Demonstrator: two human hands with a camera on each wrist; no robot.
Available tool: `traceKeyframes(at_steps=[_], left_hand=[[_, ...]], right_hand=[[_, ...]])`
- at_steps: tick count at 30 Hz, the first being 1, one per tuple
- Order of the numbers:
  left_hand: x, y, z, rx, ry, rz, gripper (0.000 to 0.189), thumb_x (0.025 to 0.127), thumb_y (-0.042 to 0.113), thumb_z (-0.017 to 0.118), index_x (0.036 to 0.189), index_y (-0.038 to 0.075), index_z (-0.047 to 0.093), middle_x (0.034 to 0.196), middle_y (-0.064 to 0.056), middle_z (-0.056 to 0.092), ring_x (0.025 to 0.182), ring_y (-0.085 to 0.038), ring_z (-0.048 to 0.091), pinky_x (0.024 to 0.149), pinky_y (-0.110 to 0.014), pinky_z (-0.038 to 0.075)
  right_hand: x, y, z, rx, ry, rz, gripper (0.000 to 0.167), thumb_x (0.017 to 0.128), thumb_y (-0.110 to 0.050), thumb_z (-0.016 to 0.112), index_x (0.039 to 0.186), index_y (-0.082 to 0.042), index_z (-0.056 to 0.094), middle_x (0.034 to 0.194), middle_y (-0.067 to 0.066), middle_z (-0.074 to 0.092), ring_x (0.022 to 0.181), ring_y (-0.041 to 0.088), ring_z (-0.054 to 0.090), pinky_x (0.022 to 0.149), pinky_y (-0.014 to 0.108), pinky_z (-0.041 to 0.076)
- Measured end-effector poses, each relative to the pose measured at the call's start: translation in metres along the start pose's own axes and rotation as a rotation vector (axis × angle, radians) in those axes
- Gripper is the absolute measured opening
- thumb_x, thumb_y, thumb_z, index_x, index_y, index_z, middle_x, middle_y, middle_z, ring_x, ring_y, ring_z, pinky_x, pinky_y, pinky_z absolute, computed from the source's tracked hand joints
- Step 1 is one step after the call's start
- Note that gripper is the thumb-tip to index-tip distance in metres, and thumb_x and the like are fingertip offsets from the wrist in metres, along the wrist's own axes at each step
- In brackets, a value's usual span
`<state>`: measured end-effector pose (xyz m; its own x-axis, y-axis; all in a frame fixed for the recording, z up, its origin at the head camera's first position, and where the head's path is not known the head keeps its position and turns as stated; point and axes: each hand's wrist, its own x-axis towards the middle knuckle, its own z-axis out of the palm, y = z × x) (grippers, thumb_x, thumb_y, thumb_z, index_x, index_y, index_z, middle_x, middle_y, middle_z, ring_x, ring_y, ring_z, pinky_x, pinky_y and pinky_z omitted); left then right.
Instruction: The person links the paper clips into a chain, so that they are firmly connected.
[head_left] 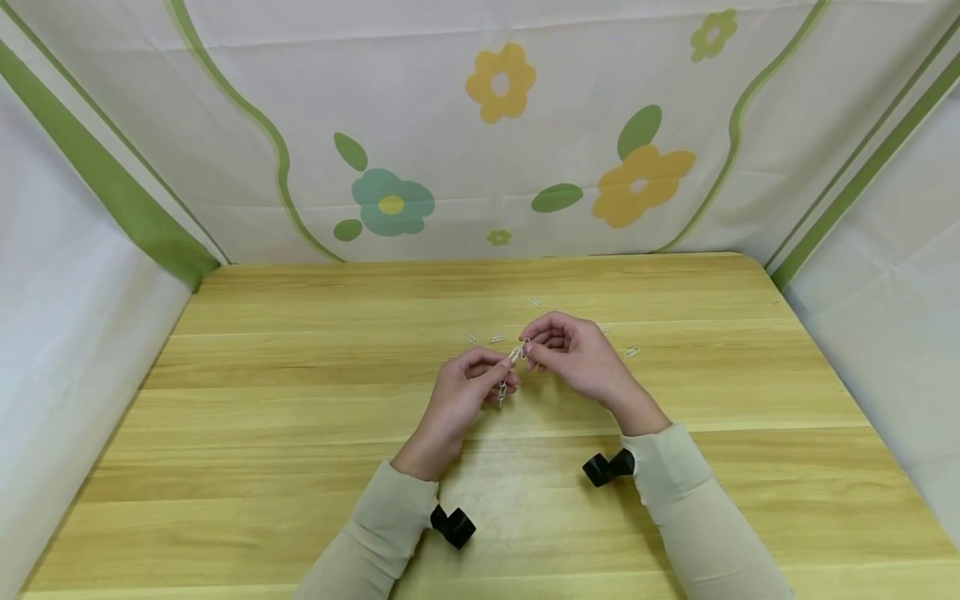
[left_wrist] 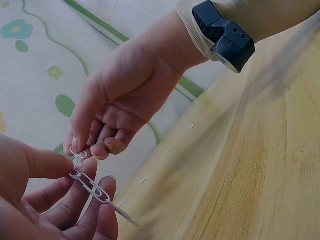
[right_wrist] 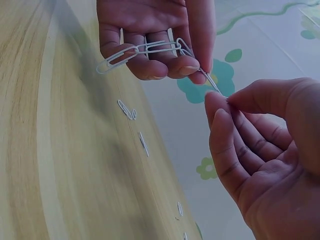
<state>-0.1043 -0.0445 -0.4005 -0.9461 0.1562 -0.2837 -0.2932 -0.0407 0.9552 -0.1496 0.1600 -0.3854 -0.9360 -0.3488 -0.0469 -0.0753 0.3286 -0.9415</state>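
Paper clips point(head_left: 497, 339) lie on the table point(head_left: 262, 433) behind the left hand point(head_left: 463, 387) and right of the right hand point(head_left: 587, 357).

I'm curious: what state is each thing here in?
Left hand: pinching paper clip chain
Right hand: pinching a paper clip
Paper clip chain: linked, held above the table
Paper clip: attachment to the chain unclear
Loose paper clips: scattered on the table
Wrist cameras: worn at the cuffs
Flowered cloth: hanging, creased
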Motion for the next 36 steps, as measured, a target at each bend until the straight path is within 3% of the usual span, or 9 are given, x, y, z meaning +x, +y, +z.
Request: traceKeyframes(at_steps=[17,26,36], left_hand=[[-0.0002,0.0003,0.0012,-0.005,-0.014,-0.007,0.025,0.107,0.019,0.069,0.120,-0.002,0.072,0.092,-0.006,0.078,0.078,-0.014,0.073,0.073,-0.029,0.055],[0.0006,0.0005,0.0000,-0.016,-0.002,-0.015,0.026,0.107,0.019,0.069,0.120,-0.003,0.073,0.091,-0.003,0.076,0.079,-0.013,0.071,0.073,-0.027,0.054],[0.0010,0.0007,-0.0013,-0.081,0.024,-0.009,0.022,0.107,0.019,0.068,0.116,-0.001,0.074,0.090,-0.003,0.077,0.077,-0.013,0.071,0.072,-0.026,0.053]], right_hand=[[-0.0016,-0.0011,0.0022,-0.043,0.005,-0.026,0.020,0.103,-0.015,0.072,0.118,-0.001,0.070,0.104,0.015,0.073,0.086,0.025,0.071,0.079,0.044,0.064],[-0.0020,0.0027,0.0048,-0.116,0.013,-0.063,0.010,0.103,-0.015,0.073,0.112,-0.011,0.073,0.100,0.009,0.074,0.087,0.023,0.070,0.074,0.030,0.061],[-0.0023,0.0005,0.0047,-0.195,0.010,-0.104,0.009,0.102,-0.014,0.074,0.110,-0.014,0.079,0.098,0.006,0.078,0.084,0.021,0.068,0.074,0.029,0.057]])
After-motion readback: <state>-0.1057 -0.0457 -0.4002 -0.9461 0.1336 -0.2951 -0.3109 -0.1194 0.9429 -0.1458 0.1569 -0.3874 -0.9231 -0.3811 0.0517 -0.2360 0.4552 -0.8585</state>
